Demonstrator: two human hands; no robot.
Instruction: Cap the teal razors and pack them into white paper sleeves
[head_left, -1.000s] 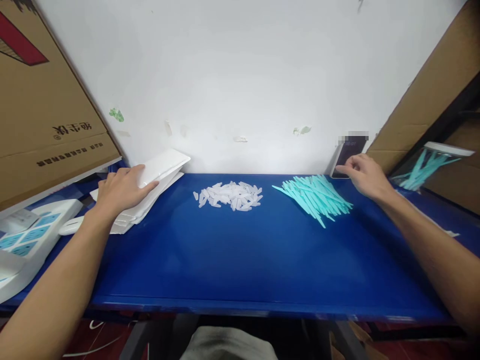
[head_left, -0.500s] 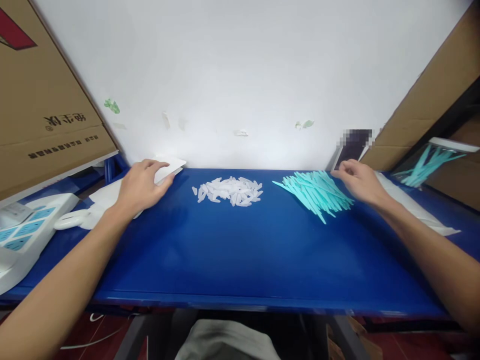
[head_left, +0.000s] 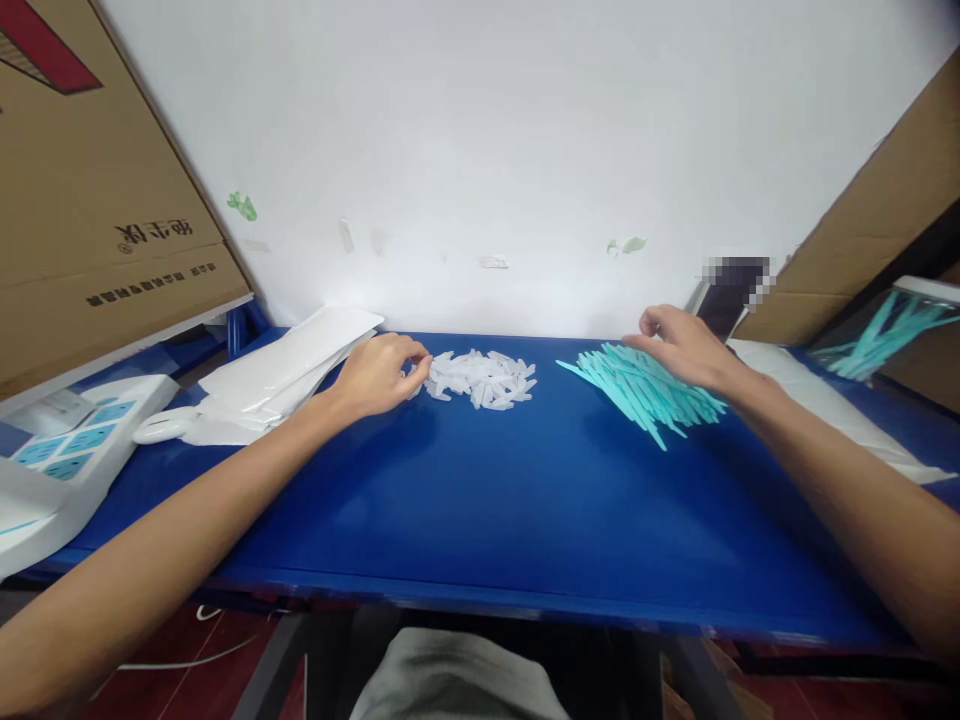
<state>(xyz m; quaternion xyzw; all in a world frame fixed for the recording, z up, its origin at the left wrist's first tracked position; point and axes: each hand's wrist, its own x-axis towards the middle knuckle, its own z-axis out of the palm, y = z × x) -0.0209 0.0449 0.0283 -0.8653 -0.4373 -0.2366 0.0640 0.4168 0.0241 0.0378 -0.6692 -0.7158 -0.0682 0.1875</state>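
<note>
My left hand (head_left: 384, 374) is at the left end of a pile of small translucent white plastic pieces (head_left: 487, 380). Its thumb and forefinger are curved with a gap between them, and nothing shows in the grasp. My right hand (head_left: 679, 345) hovers over the back right of a heap of thin teal plastic sticks (head_left: 641, 390). The fingers there are loosely bent, the thumb apart from them, with no object visible between. Behind my left wrist lies a stack of white plastic bags or envelopes (head_left: 292, 360).
A white power strip (head_left: 112, 440) and a white-handled tool (head_left: 165, 425) lie left on the blue table (head_left: 480, 500). On the right are a white sheet (head_left: 840, 420), a clear container (head_left: 885, 330) of teal sticks and a dark phone-like object (head_left: 731, 300). Cardboard boxes (head_left: 112, 180) flank both sides.
My left hand has left the white bags and moved right to the white pieces. My right hand has shifted left over the teal sticks. The view has turned slightly left.
</note>
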